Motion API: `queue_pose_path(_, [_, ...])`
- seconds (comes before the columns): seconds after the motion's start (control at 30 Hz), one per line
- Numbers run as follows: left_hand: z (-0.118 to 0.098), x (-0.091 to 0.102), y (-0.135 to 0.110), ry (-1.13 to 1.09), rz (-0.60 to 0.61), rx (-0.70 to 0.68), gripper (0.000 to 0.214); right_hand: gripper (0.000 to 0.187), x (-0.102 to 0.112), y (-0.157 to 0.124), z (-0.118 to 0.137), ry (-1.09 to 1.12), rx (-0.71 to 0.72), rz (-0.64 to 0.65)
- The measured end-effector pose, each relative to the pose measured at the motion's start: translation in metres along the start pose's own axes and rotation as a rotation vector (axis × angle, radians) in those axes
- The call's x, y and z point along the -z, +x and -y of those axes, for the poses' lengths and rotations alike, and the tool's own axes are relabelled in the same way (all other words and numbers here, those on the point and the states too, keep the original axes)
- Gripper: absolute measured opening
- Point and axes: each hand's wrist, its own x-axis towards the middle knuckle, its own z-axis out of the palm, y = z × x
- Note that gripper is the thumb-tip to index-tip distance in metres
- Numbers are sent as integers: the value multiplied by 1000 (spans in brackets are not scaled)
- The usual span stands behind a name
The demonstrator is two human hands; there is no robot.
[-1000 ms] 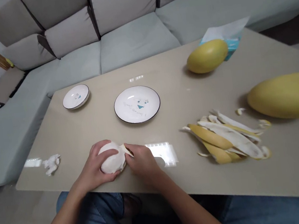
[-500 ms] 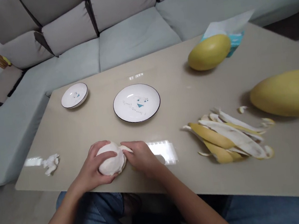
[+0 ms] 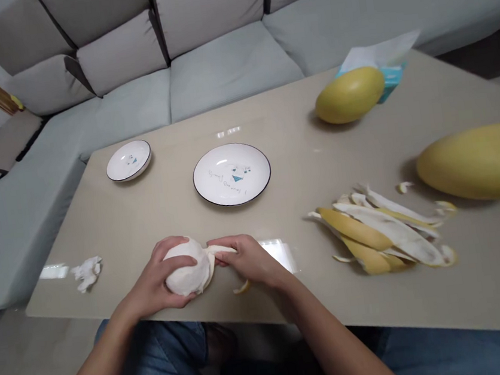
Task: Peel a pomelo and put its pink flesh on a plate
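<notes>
A peeled pomelo [image 3: 188,271], round and covered in white pith, rests low over the front edge of the table. My left hand [image 3: 156,279] wraps around its left side with thumb and fingers spread over it. On the other side, my right hand [image 3: 244,259] pinches a pale strip of pith [image 3: 216,250] that still joins the fruit. A small curl of yellow peel [image 3: 242,287] lies on the table below my right wrist.
A heap of yellow peel [image 3: 373,236] lies to the right. Beyond it are a whole pomelo [image 3: 482,162] and another [image 3: 350,95] against a tissue pack [image 3: 393,78]. A large plate [image 3: 231,174], a small dish [image 3: 129,161] and crumpled tissue [image 3: 88,273] share the table [image 3: 162,206].
My right hand has moved slightly right, away from the pomelo, stretching out the pith strip. The left hand keeps its hold. The view has shifted a little.
</notes>
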Motion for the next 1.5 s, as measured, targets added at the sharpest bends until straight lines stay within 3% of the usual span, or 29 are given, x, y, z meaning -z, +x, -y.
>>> queue_pose_path(0.33, [-1, 3, 2, -29, 32, 3, 58, 26, 2, -14, -4, 224, -41, 73])
queue_pose_path(0.63, [1, 4, 3, -24, 24, 30, 58, 45, 19, -46, -18, 396, -78, -6])
queue_pose_path(0.93, [-6, 4, 7, 25, 36, 62, 54, 60, 38, -83, -10, 556, 38, 106])
queue_pose_path(1.13, [-11, -1, 10, 79, -14, 113, 50, 41, 55, -108, -4, 589, 19, 83])
queue_pose_path(1.2, [-11, -3, 11, 94, -41, 145, 50, 40, 59, -116, -4, 631, 8, 28])
queue_pose_path(1.33, [-11, -7, 13, 112, -82, 183, 50, 48, 70, -130, -6, 626, -81, -225])
queue_pose_path(1.4, [-12, -8, 14, 124, -100, 188, 50, 53, 82, -136, -4, 491, -109, -357])
queue_pose_path(1.5, [-12, -8, 16, 143, -120, 194, 50, 53, 108, -145, 0, 121, -24, -642])
